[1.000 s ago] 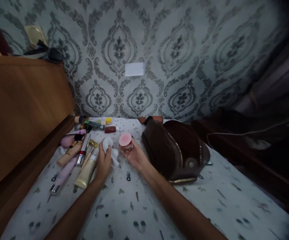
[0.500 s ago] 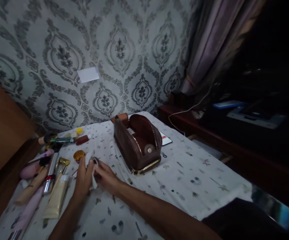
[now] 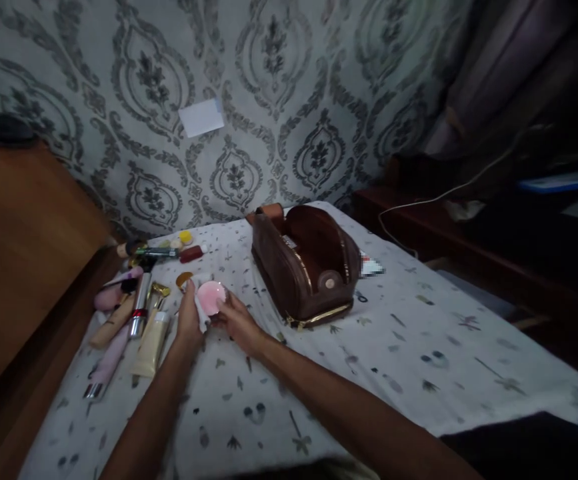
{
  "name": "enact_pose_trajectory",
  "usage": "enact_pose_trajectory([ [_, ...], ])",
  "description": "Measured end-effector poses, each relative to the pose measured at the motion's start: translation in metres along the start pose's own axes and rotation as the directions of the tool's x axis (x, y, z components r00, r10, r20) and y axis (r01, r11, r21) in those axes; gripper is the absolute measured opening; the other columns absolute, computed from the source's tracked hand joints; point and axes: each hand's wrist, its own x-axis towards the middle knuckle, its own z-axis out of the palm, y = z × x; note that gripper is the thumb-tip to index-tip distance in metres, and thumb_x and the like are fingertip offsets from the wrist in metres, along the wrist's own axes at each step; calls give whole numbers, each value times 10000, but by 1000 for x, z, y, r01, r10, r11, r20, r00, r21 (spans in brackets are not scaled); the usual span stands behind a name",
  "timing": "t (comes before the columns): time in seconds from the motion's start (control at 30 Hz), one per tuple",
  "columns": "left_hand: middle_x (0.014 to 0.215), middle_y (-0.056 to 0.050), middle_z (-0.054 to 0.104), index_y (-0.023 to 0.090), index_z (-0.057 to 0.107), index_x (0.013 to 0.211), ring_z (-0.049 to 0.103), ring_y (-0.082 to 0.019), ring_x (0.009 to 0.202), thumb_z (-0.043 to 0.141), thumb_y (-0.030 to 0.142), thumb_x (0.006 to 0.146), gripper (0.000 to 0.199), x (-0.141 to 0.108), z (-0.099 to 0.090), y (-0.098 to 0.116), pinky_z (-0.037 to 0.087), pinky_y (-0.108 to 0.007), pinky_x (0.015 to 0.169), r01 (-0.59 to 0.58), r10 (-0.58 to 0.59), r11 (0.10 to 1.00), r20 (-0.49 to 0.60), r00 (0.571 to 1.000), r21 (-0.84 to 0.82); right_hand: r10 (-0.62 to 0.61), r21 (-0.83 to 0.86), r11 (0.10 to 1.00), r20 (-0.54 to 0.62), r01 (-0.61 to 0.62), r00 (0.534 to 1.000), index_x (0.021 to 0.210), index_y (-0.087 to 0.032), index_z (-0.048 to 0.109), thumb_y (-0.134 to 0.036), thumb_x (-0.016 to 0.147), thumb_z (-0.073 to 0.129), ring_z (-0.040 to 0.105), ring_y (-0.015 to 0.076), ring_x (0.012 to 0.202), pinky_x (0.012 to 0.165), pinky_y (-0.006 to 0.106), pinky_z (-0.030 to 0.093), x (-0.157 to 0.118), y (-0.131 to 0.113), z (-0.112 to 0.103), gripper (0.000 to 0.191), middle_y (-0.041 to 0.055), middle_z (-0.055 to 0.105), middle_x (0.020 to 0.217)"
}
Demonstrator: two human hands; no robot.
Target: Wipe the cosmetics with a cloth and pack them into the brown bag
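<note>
My right hand [image 3: 241, 321] is closed on a round pink compact [image 3: 211, 297], its thumb on the near right edge and its pink face turned toward me. Beside it, my left hand [image 3: 190, 315] is closed on a crumpled white tissue [image 3: 202, 315], which lies against the compact's left side. Some fingers of both hands are hidden. Just beyond the left hand stands a small gold-coloured jar [image 3: 183, 279], partly covered. To the right, a dark brown cosmetic bag [image 3: 281, 283] sits with its zipped top spread wide.
Left of my hands lie a cream tube [image 3: 151, 347], a silver tube with a red band [image 3: 140, 313], a pink-handled item [image 3: 107, 360] and other cosmetics. Farther back are a dark red bottle [image 3: 191, 253] and a yellow cap [image 3: 185, 237]. A wooden panel [image 3: 33, 253] borders the left.
The pink face of the compact has come into view between my hands. My view has shifted, so the bag and cosmetics appear farther right and higher.
</note>
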Motion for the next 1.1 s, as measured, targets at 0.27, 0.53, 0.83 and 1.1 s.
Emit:
enact_pose_trajectory([
  [0.27, 740, -66, 725, 135, 672, 840, 720, -254, 803, 687, 760, 643, 656, -11, -4, -6, 565, -317, 681, -107, 110, 993, 104, 988, -40, 52, -60, 997, 44, -49, 998, 1142, -238, 544, -731, 743, 654, 629, 166, 772, 603, 262, 471, 1, 0, 1, 643, 33, 685, 969],
  [0.53, 741, -61, 714, 123, 684, 881, 699, -190, 719, 599, 754, 736, 653, -6, -10, -9, 530, -262, 625, -193, 193, 981, 28, 981, 15, -80, -320, 946, -99, 44, 992, 1304, -232, 510, -571, 819, 659, 457, 92, 540, 470, 233, 341, -6, 4, 1, 611, -33, 545, 779],
  [0.83, 770, -31, 676, 149, 646, 888, 649, -168, 710, 658, 661, 760, 528, -6, -13, -6, 495, -265, 655, -225, 233, 971, -114, 966, 80, -191, -457, 880, -88, 131, 978, 1235, -237, 568, -453, 837, 644, 568, 146, 710, 590, 262, 464, -9, 6, 0, 459, 23, 621, 960],
  [1.1, 599, 66, 539, 177, 549, 739, 516, -94, 511, 791, 582, 630, 484, -14, -9, 13, 432, -216, 533, -232, 235, 971, -53, 971, 57, -284, -667, 719, -25, 196, 959, 1329, -241, 549, -321, 615, 836, 510, 276, 1201, 1080, 436, 375, -7, 13, -4, 774, 77, 557, 1276],
])
